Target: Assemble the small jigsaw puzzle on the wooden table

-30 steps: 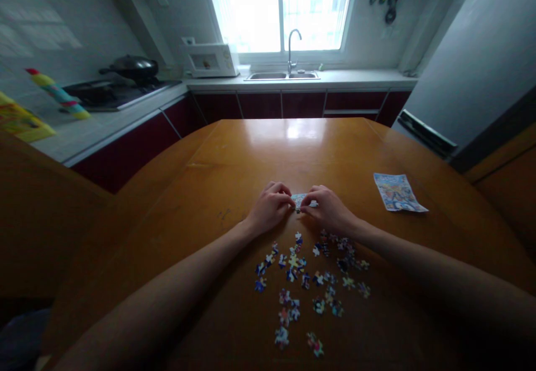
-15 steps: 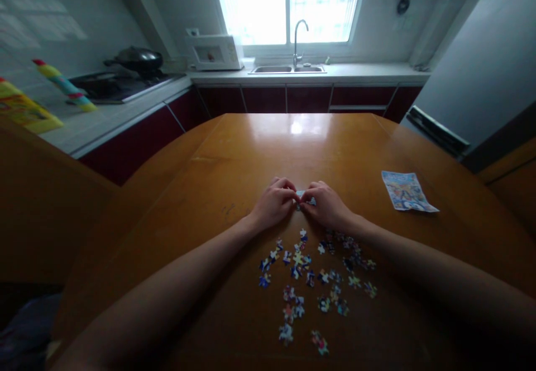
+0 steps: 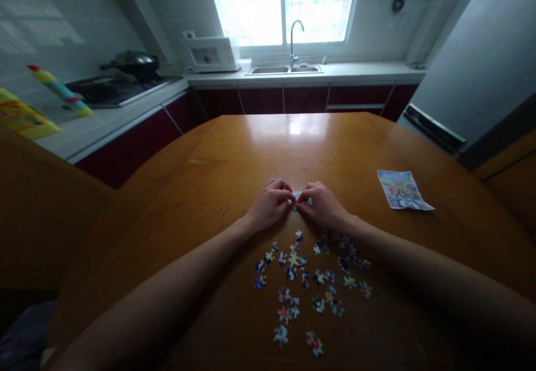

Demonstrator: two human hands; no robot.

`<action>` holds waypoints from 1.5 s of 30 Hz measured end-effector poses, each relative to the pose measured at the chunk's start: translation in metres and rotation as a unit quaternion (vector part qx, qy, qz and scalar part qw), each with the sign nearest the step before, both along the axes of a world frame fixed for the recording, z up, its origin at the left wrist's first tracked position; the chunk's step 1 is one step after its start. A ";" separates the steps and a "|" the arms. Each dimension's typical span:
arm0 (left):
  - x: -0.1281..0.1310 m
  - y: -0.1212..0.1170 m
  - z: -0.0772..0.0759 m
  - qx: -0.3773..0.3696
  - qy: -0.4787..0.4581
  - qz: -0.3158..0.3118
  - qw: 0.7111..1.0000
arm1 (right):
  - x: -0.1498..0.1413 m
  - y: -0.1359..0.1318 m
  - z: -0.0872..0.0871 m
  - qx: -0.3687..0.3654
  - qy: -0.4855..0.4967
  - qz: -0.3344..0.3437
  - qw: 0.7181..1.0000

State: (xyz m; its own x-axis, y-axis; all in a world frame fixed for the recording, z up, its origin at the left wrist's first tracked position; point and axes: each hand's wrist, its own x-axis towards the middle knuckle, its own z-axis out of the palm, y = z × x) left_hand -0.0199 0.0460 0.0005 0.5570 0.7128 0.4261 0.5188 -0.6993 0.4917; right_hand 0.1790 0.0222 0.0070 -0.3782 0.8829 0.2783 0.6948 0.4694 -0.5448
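My left hand (image 3: 273, 202) and my right hand (image 3: 321, 203) meet over the middle of the wooden table (image 3: 234, 159), thumbs and forefingers pinched close together. Between them lie pale blue joined puzzle pieces (image 3: 297, 194), mostly covered by my fingers. Both hands are closed on these small pieces at the table surface. Nearer to me, loose puzzle pieces (image 3: 294, 259) are scattered between my forearms, blue, white and yellow in colour. One reddish piece (image 3: 314, 343) lies closest to the front.
A creased printed picture sheet (image 3: 404, 189) lies on the table to the right. Beyond the table are a counter with a sink (image 3: 268, 70), a microwave (image 3: 211, 54) and a wok (image 3: 136, 62) on the stove. A fridge (image 3: 469, 64) stands at the right.
The view has shifted slightly, so everything sits a little further left. Both hands keep almost the same pinch over the pieces, with only slight finger movement.
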 end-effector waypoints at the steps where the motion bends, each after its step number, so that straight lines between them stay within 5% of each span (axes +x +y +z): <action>1: 0.000 0.000 0.000 -0.001 -0.001 -0.001 1.000 | 0.002 0.000 0.000 0.002 0.007 -0.001 1.000; 8: 0.000 -0.002 0.002 0.020 -0.032 0.001 0.999 | 0.025 0.001 0.005 0.034 0.054 -0.032 0.997; 15: -0.005 -0.002 0.001 0.023 -0.023 -0.027 0.999 | 0.023 -0.003 0.002 0.073 -0.013 0.070 0.995; 23: -0.003 -0.003 0.002 0.023 -0.017 -0.014 0.999 | 0.021 -0.006 0.002 0.073 -0.037 0.085 0.993; 29: -0.004 -0.004 0.005 0.021 -0.015 -0.085 0.996 | 0.018 -0.009 0.001 0.077 -0.037 0.081 0.993; 36: -0.003 -0.011 0.013 0.020 0.008 0.004 1.000 | 0.018 -0.011 0.003 0.079 -0.039 0.088 0.992; 45: -0.006 -0.021 0.016 -0.009 0.060 0.003 0.998 | 0.018 -0.013 0.006 0.086 -0.038 0.093 0.991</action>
